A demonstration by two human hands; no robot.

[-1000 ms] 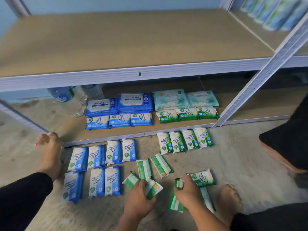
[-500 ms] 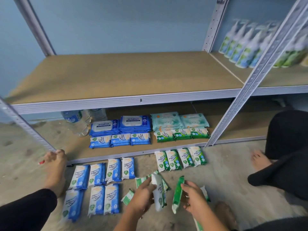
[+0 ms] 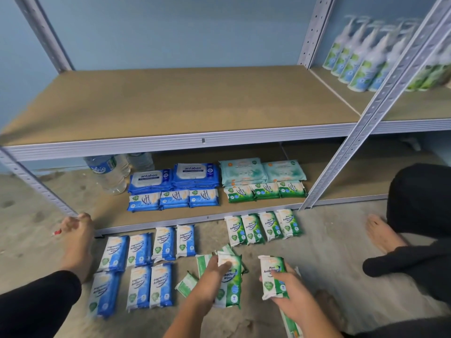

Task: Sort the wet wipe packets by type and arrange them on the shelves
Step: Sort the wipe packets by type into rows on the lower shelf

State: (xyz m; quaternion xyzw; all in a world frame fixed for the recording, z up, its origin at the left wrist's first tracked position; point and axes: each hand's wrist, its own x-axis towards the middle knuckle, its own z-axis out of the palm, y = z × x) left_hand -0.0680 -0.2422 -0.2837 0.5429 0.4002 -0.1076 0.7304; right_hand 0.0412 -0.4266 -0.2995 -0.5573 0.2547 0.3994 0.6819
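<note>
**Head view: two green Pine packets in hand above the floor piles**

Head view shows the right packet (image 3: 271, 276) held above the floor (image 3: 341, 252), just in front of the person. The right hand (image 3: 291, 297) pinches its lower half, fingers (image 3: 280, 280) curled over the printed face. The left packet (image 3: 230, 280) is held beside it. The left hand (image 3: 208, 285) grips it from the side, with fingertips laid across the top of the label.

These pouches look light and soft, and the glossy film is likely slippery. The thin end seams would probably buckle, so a hold across the middle of the body seems safest.

The right packet reads "Pine Antibacterial Wipes", and the left shows part of the same wording. A few loose green packets (image 3: 187, 285) lie on the floor by the left hand. Further out, a green row (image 3: 262, 228) carries the Pine label. The blue packets (image 3: 139, 264) on the floor read "Fragrance Free Antibacterial Wipes".

On the lower shelf (image 3: 109, 213), the large blue packs (image 3: 175, 178) are marked "antabax". The print on the pale teal packs (image 3: 261, 170) is too small to read. A water bottle (image 3: 109, 173) stands to the left of them.
</note>
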